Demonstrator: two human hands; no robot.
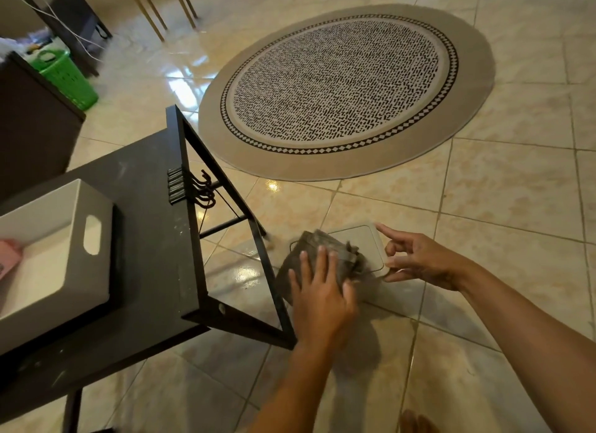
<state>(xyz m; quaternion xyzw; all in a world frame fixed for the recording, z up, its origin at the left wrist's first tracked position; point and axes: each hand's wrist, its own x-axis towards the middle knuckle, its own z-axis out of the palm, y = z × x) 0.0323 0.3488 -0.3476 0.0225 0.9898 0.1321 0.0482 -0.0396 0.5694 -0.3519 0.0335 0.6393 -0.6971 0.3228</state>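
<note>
A dark grey cloth [309, 248] lies bunched on a flat beige lid-like panel [361, 242] that sits low over the tiled floor. My left hand [319, 290] presses flat on the cloth with its fingers spread. My right hand [416, 258] pinches the panel's right edge between thumb and fingers, with the index finger stretched out along the edge. The cloth and my left hand hide the panel's left part.
A black table [154, 239] with a metal end frame and hooks [200, 190] stands at left, bearing a white bin [74, 239]. A round patterned rug [345, 90] lies beyond. A green basket [67, 74] and dark furniture stand at far left.
</note>
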